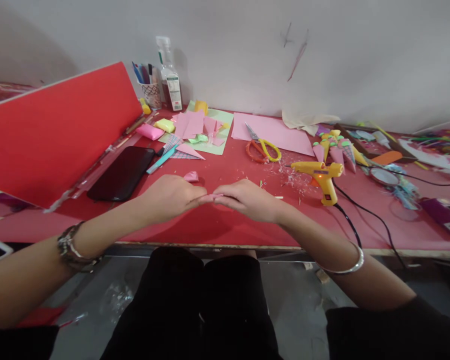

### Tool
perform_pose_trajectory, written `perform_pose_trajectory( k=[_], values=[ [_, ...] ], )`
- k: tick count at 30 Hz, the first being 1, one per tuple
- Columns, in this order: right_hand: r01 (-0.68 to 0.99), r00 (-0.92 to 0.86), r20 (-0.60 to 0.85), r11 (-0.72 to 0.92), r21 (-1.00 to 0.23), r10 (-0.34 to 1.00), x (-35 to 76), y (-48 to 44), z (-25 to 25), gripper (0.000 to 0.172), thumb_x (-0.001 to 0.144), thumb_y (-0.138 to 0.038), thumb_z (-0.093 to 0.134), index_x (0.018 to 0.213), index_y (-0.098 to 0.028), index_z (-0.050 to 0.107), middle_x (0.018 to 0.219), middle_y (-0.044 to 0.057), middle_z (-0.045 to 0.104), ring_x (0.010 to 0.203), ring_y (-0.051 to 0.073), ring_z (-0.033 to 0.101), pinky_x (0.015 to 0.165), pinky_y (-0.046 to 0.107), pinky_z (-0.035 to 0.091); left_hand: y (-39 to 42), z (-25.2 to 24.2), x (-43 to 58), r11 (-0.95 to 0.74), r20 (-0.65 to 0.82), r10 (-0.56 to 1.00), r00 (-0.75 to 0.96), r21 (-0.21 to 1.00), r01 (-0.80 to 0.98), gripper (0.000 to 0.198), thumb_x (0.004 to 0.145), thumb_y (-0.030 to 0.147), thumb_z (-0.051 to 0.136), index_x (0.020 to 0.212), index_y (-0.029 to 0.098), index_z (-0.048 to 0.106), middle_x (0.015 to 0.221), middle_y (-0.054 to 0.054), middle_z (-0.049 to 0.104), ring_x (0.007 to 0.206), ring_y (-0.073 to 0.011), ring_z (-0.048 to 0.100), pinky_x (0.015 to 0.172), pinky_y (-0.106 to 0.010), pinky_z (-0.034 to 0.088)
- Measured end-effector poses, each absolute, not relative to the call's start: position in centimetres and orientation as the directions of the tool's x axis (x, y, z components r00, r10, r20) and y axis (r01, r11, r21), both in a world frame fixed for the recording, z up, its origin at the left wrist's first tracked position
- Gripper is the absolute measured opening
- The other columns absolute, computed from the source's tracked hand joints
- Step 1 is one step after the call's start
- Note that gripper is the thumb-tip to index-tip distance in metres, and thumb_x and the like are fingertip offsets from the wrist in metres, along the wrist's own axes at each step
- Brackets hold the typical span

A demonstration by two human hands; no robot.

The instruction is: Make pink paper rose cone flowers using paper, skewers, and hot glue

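Note:
My left hand (172, 198) and my right hand (252, 199) meet fingertip to fingertip above the red table. Both are closed in a pinch on a small pink piece (210, 198), which shows only as a sliver between the fingers; I cannot tell its material. A crumpled pink lump (191, 176) lies on the table just behind my left hand. Further back are a pink-and-plaid paper cone (187, 151) and a light blue cutter-like tool (164, 159). Beyond my right hand, scissors (263, 146) with red and yellow handles lie partly open.
A yellow hot glue gun (320, 176) with a black cord rests on the right, near several small decorated cones (337, 150). A black phone (122, 172) and a leaning red board (63, 135) are on the left. A glass bottle (171, 80) stands against the wall.

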State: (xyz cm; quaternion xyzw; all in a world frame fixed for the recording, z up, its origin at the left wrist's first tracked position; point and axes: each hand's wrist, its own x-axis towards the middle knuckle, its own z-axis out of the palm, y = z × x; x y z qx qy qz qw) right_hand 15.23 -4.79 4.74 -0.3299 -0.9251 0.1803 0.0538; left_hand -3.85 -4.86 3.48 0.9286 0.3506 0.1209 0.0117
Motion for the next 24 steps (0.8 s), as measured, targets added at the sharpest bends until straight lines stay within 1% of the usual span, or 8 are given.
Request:
perform_pose_trajectory(
  k=[3,5,6,8,11,14,20,24],
  values=[
    [0.680,-0.733,-0.028,0.732,-0.040,0.679,14.8,-5.3,5.0,0.029,0.090,-0.029,0.032,0.084,-0.014,0.056,0.070,0.002,0.061,0.058,0.011,0.051,0.048,0.022,0.022,-5.0,3.6,-3.7,-0.626,0.070,0.728,0.682,0.473,0.620,0.056,0.087,0.049,0.019,0.046,0.018,0.040,0.036,0.002,0.045,0.038,-0.0094,0.045,0.050,-0.023,0.035],
    [0.670,-0.737,-0.009,0.732,0.122,0.676,14.7,-5.4,4.9,0.025,0.089,-0.025,0.031,0.088,-0.015,0.055,0.071,0.003,0.062,0.057,0.012,0.053,0.045,0.023,0.018,-5.1,3.6,-3.6,-0.428,-0.075,0.738,0.671,0.717,0.550,0.049,0.087,0.045,0.024,0.048,0.018,0.037,0.032,0.005,0.040,0.035,-0.0077,0.044,0.049,-0.021,0.038],
    [0.652,-0.749,0.005,0.735,0.186,0.663,14.6,-5.5,4.9,0.024,0.089,-0.021,0.031,0.089,-0.015,0.055,0.070,0.003,0.062,0.057,0.013,0.053,0.045,0.024,0.017,-5.1,3.6,-3.6,-0.310,-0.137,0.732,0.667,0.805,0.506,0.046,0.087,0.044,0.025,0.049,0.019,0.035,0.031,0.007,0.037,0.032,-0.0072,0.042,0.045,-0.020,0.037],
    [0.612,-0.774,0.027,0.737,0.288,0.632,14.6,-5.5,4.7,0.025,0.087,-0.014,0.030,0.089,-0.014,0.055,0.067,0.005,0.062,0.056,0.013,0.053,0.044,0.025,0.017,-5.2,3.4,-3.5,-0.088,-0.236,0.707,0.666,0.906,0.415,0.042,0.086,0.044,0.027,0.052,0.020,0.033,0.029,0.009,0.030,0.026,-0.0063,0.035,0.036,-0.019,0.032],
    [0.556,-0.814,0.061,0.744,0.370,0.578,14.7,-5.4,4.6,0.029,0.085,-0.007,0.027,0.087,-0.013,0.056,0.061,0.005,0.060,0.052,0.013,0.052,0.043,0.026,0.018,-5.5,3.3,-3.3,0.168,-0.342,0.661,0.667,0.935,0.313,0.042,0.086,0.044,0.029,0.052,0.020,0.031,0.027,0.010,0.021,0.022,-0.0049,0.022,0.027,-0.018,0.019],
    [0.522,-0.843,0.103,0.755,0.396,0.528,14.8,-5.2,4.6,0.031,0.086,-0.008,0.026,0.083,-0.013,0.056,0.056,0.004,0.057,0.048,0.012,0.049,0.042,0.026,0.018,-5.9,3.4,-3.2,0.323,-0.392,0.610,0.689,0.917,0.236,0.043,0.087,0.042,0.029,0.050,0.020,0.029,0.027,0.010,0.016,0.022,-0.0046,0.015,0.025,-0.018,0.010],
    [0.519,-0.851,0.155,0.760,0.391,0.501,15.1,-5.0,4.5,0.032,0.088,-0.012,0.026,0.077,-0.016,0.055,0.054,0.002,0.055,0.046,0.011,0.046,0.044,0.027,0.020,-6.1,3.5,-3.1,0.423,-0.395,0.583,0.710,0.894,0.149,0.044,0.088,0.038,0.029,0.049,0.019,0.030,0.026,0.009,0.017,0.022,-0.0034,0.013,0.027,-0.019,0.007],
    [0.560,-0.823,0.116,0.757,0.337,0.557,14.9,-5.0,4.6,0.030,0.087,-0.010,0.027,0.080,-0.016,0.055,0.057,0.003,0.057,0.050,0.011,0.048,0.045,0.028,0.021,-6.0,3.4,-3.0,0.364,-0.388,0.621,0.681,0.912,0.187,0.044,0.088,0.040,0.028,0.049,0.020,0.030,0.027,0.010,0.017,0.022,-0.0037,0.013,0.028,-0.019,0.008]
  ],
)
